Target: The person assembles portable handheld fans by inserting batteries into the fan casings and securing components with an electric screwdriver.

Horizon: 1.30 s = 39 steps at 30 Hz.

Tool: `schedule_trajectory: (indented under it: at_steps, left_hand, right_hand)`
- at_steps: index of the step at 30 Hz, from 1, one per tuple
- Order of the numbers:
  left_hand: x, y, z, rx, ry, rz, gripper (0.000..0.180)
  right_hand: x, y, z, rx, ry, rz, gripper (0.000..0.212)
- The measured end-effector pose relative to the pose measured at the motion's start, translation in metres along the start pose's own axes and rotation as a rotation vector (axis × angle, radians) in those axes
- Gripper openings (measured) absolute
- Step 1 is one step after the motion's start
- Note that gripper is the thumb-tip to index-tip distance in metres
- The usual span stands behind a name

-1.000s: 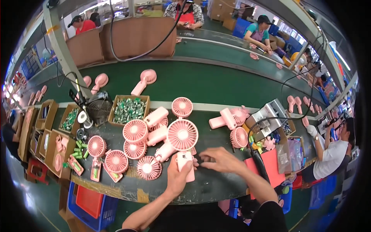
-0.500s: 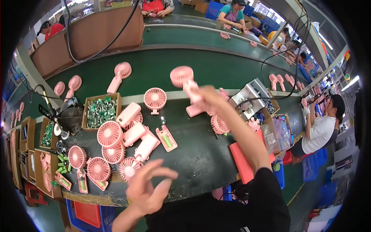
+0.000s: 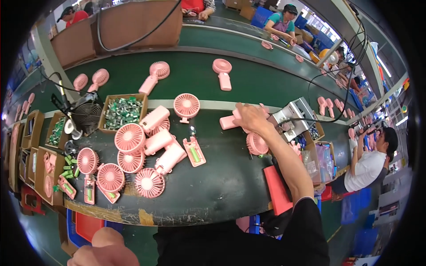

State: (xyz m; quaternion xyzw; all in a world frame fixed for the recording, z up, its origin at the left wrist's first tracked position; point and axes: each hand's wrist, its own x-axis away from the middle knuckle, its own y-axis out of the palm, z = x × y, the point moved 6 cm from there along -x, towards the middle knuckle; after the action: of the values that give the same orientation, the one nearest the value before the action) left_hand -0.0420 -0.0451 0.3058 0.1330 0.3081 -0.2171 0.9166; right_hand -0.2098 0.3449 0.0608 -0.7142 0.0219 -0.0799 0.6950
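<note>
My right hand [image 3: 252, 118] is at the right side of the bench, its fingers curled round a pink handheld fan in a small cluster. A pink fan handle [image 3: 228, 122] sticks out to the hand's left, and a round pink fan head [image 3: 257, 143] lies just below the wrist. My left hand [image 3: 104, 250] is low at the lower left, off the bench edge, its fingers mostly hidden. On the green belt beyond the bench lies a pink handheld fan [image 3: 222, 73]. An opened fan housing with a green battery [image 3: 194, 152] rests mid-bench.
Several pink fans [image 3: 130, 137] are heaped on the left of the bench. Behind them stands a box of green circuit boards [image 3: 123, 113]. A metal device [image 3: 293, 116] with a black cable and a red block [image 3: 278, 190] are at right. Co-workers sit around.
My right hand has let go of a fan, which now lies on the belt, and has come back to the fans at the bench's right. My left hand has dropped below the bench edge.
</note>
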Motion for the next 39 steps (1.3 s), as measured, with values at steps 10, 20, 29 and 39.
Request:
schedule_trajectory:
  at_steps: [10, 20, 29, 39]
  left_hand:
    - [0.142, 0.098, -0.284, 0.353, -0.951, -0.316, 0.033]
    - [0.081, 0.122, -0.318, 0.424, -0.717, 0.049, 0.032]
    - [0.108, 0.093, -0.345, 0.446, -0.915, 0.027, 0.027]
    - [0.113, 0.090, -0.350, 0.396, -0.935, -0.061, 0.025]
  right_hand:
    - [0.063, -0.074, 0.000, -0.996, 0.114, 0.563, 0.043]
    - [0.200, 0.057, -0.071, -1.772, 0.336, 0.380, 0.017]
    - [0.248, 0.000, 0.041, -0.450, 0.284, 0.458, 0.032]
    - [0.248, 0.033, 0.111, -0.652, 0.394, 0.263, 0.036]
